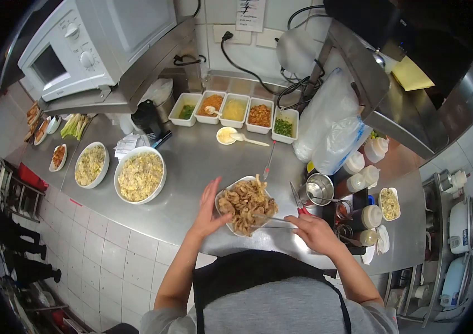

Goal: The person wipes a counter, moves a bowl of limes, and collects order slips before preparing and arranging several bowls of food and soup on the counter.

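Note:
A white bowl (238, 232) heaped with browned, sliced fried pieces (246, 205) sits near the front edge of the steel counter. My left hand (209, 211) is at its left side, fingers stretched and apart, holding nothing. From the right, my right hand (315, 234) grips metal tongs (276, 222), whose tips reach the pieces in the bowl. Red-handled scissors (301, 208) lie just beyond that hand, next to a metal pot (319, 189) with a utensil in it. A thin fork-like tool with a red end (270, 161) rests behind the bowl.
Two white bowls of a yellowish mixture (140, 177) (91, 165) stand left. Several white containers of toppings (260, 115) line the back, near a small dish (226, 135) with a spoon. Squeeze bottles (371, 216) crowd the right. A microwave (80, 50) overhangs the back left.

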Demonstrator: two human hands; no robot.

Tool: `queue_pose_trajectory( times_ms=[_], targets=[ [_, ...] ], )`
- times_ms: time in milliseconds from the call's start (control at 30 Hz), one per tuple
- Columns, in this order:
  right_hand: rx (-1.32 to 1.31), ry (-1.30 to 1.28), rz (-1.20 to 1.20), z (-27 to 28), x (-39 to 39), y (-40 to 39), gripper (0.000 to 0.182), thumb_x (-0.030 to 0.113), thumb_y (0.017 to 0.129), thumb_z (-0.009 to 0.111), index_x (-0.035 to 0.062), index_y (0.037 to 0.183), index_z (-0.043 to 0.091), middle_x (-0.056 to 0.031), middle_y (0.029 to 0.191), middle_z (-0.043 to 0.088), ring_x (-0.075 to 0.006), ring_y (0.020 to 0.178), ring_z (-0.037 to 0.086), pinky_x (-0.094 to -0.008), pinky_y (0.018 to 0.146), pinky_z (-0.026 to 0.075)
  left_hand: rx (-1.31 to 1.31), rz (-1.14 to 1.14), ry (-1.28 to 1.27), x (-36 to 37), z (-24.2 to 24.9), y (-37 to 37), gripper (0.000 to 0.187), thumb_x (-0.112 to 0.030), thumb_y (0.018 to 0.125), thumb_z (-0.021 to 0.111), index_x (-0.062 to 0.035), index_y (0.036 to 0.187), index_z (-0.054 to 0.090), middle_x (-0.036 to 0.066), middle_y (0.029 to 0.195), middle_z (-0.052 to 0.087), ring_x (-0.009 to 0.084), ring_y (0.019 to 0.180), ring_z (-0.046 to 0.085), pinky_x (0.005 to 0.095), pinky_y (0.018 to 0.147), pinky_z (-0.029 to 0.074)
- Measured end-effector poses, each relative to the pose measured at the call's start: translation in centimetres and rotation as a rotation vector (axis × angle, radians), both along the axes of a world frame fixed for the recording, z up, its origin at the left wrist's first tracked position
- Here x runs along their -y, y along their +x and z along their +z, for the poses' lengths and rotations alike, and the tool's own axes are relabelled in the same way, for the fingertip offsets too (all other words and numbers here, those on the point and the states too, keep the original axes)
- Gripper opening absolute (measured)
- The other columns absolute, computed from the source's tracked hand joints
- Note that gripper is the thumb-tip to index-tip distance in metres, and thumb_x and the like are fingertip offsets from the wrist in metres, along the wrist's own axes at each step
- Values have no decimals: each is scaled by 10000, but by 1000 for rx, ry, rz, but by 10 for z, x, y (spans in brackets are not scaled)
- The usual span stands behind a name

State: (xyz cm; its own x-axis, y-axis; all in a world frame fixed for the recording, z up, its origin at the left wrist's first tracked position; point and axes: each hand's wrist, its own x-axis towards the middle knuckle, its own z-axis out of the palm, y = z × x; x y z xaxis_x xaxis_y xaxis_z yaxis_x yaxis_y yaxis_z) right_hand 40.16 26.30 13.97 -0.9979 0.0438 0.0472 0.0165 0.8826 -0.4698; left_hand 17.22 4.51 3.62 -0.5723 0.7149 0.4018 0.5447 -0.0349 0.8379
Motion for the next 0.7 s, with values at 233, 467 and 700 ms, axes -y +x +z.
queue_pose_trajectory(
  times_ms=[233,467,700],
  targets=[
    [-34,-114,-371,-48,-11,-16,355,229,857,506,68,1173,525,-176,1040,602,-346,921,587,-433,773,476,-229,106,-256,-1,17,51,1363,-352,372,879,17,1388,49,276,1415,129,437,1287,196,471,1060,191],
    [21,-155,-360,-12,-2,-12,373,247,880,472,72,1210,493,-162,1109,569,-328,952,579,-439,783,464,-138,123,-247,3,7,48,1288,-285,420,866,9,1398,80,260,1403,185,398,1295,210,450,1063,192],
    [39,165,-727,33,-38,31,277,224,814,496,28,992,578,-188,783,634,-344,751,632,-449,654,503,205,-60,22,4,4,48,1325,-314,453,861,-29,1418,-1,209,1422,176,324,1306,233,413,1072,206]
  ],
)
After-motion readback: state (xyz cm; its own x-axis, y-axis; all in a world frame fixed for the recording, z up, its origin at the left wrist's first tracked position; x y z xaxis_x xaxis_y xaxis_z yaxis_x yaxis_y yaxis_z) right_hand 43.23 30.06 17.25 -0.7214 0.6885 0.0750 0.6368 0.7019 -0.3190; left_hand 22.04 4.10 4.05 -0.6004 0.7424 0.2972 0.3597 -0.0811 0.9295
